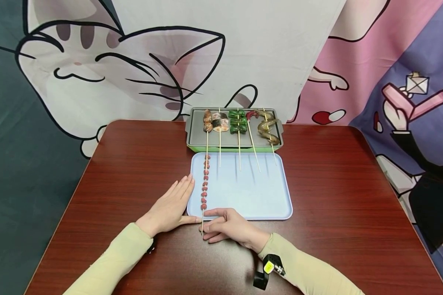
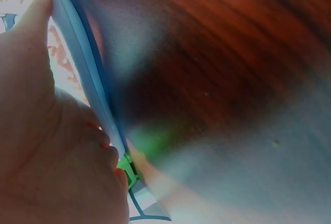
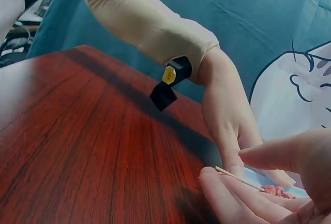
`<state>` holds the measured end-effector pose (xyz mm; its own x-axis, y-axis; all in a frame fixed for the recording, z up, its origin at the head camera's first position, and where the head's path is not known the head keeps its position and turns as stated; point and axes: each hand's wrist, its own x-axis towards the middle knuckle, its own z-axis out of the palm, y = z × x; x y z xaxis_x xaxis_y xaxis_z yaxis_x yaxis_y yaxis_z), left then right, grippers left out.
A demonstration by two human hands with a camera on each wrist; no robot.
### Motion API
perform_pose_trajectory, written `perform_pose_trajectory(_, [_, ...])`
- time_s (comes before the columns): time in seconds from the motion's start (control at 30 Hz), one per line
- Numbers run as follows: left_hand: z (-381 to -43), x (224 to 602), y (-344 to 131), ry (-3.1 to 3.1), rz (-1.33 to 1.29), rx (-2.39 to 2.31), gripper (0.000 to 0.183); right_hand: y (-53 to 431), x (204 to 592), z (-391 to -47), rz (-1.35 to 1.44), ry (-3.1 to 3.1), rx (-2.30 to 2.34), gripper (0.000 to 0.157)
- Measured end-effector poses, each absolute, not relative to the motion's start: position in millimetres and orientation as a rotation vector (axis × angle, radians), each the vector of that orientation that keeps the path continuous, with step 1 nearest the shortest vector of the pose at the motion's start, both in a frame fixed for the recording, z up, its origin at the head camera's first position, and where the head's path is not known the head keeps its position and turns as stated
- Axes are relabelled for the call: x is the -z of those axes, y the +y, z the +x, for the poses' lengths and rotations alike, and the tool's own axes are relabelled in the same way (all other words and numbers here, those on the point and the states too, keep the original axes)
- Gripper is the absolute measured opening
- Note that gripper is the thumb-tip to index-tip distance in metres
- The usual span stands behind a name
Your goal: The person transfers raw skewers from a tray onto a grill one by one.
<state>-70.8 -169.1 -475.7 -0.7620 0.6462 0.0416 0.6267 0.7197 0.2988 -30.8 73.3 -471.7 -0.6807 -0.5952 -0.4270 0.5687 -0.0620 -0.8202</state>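
Note:
A long skewer threaded with small red pieces [image 1: 204, 189] lies along the left side of the light blue tray [image 1: 251, 192], its bare stick jutting past the near edge. My right hand [image 1: 232, 227] is at that stick end. In the right wrist view the bare stick [image 3: 239, 178] rests across its fingers, the thumb held apart above. Flat against the tray's left rim lies my left hand [image 1: 171, 205], fingers straight and thumb stretched along the near rim toward the stick. The left wrist view shows this hand over the blue rim [image 2: 77, 32].
Behind the tray stands a grey-topped green grill tray [image 1: 214, 141]. On it are skewers of brown pieces [image 1: 207, 119], a pale round slice [image 1: 220, 122], green pepper [image 1: 238, 122], a dark red curled piece [image 1: 251, 115] and shrimp [image 1: 267, 127]. Their sticks overhang the blue tray.

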Motion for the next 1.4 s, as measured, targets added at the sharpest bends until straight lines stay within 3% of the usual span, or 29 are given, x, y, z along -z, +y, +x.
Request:
perform_pose_trajectory(0.73, [-69, 470, -166, 2.832, 0.988, -0.395, 0.109, 80, 465, -33, 0.002, 1.557, 1.954, 0.038])
perform_pose_trajectory(1.4, [-69, 468, -167, 2.840, 1.023, -0.393, 0.108, 84, 440, -37, -0.157, 1.617, 1.904, 0.035])
